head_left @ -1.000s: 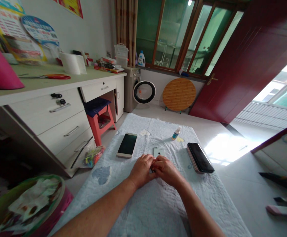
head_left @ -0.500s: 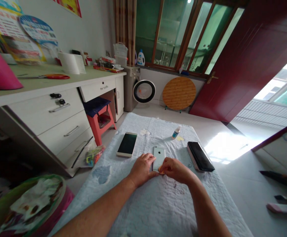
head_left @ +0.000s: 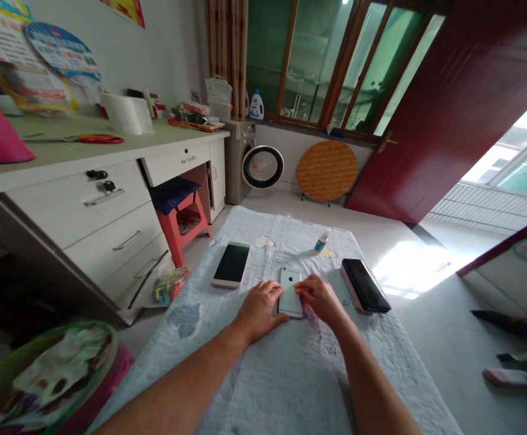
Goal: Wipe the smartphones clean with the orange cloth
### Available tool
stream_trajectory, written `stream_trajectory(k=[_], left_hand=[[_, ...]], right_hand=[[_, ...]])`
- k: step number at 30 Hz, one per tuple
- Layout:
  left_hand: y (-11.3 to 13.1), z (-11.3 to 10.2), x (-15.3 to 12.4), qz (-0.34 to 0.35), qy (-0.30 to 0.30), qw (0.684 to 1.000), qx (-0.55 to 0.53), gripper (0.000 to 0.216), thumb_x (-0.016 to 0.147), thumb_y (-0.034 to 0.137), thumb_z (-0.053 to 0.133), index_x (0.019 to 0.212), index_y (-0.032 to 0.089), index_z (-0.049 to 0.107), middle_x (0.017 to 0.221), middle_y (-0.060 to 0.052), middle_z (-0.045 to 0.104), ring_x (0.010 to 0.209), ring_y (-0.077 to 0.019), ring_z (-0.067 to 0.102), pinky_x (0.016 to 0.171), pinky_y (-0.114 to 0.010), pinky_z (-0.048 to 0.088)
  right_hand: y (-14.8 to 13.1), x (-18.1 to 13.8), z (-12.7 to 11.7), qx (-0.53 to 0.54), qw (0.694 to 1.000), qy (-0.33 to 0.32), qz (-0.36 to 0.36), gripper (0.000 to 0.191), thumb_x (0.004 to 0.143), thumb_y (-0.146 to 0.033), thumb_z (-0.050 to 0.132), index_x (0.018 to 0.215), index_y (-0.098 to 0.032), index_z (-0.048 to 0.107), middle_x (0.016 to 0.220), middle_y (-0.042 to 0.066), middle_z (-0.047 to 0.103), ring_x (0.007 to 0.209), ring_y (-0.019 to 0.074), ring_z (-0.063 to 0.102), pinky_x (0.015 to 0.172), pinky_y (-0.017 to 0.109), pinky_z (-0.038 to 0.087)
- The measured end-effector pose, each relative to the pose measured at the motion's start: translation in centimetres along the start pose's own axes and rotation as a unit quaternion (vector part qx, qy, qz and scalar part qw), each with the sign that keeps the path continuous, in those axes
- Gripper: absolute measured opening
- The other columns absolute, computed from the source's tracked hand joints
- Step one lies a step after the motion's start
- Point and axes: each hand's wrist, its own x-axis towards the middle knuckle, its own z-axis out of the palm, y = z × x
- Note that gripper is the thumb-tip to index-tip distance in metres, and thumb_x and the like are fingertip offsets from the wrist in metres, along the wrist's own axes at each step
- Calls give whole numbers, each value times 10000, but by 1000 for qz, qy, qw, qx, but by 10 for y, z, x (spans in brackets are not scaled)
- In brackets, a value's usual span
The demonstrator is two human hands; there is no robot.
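Observation:
A silver smartphone (head_left: 291, 296) lies back up on the cloth, with an apple logo on its upper half. My left hand (head_left: 261, 307) holds it along its left edge, fingers at the side and thumb at the lower corner. Pinched in my right hand (head_left: 321, 298) is a small orange piece (head_left: 297, 288), mostly hidden by the fingers, against the phone's right edge; its exact kind cannot be made out. To the left lies a gold-framed phone (head_left: 231, 264), dark screen up. A small spray bottle (head_left: 321, 242) stands beyond, and a black phone in a case (head_left: 365, 284) rests at the right.
A pale blue quilted cloth (head_left: 263, 374) covers the low work surface. At the left are a white desk (head_left: 122, 205), a red stool (head_left: 179, 226) and a waste bin (head_left: 118, 356). A washing machine (head_left: 238, 163) with its door open and a round wooden board (head_left: 326, 171) stand behind.
My right hand has moved from the phone's lower right corner up along its right edge, with the orange piece. My left hand stays at the left edge. The view has shifted slightly.

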Motion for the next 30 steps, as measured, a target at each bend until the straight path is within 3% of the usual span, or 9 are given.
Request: stream_trajectory(k=[10,15,30], left_hand=[[1,0,0,3,-2,1000,17,542,744,467,717,1197,199,585,1269,-94,549,1134,-291,500,993,-424,400],[1,0,0,1,-4,1000,20,536,744,459,722,1195,204,584,1283,-90,554,1138,-289,500,992,-427,401],[3,-2,-1,0,2,1000,7,577,754,508,707,1226,202,578,1280,-98,581,1136,-297,515,996,-451,398]], right_hand=[[7,30,10,-88,995,46,8,216,859,-145,521,867,-174,735,865,62,659,864,173,579,849,283,394],[9,44,12,-79,994,62,40,213,846,-158,527,884,-167,736,876,68,680,844,171,595,823,266,409],[-22,73,35,-142,990,12,1,253,839,-92,475,856,-161,717,884,72,693,866,166,601,846,267,375]])
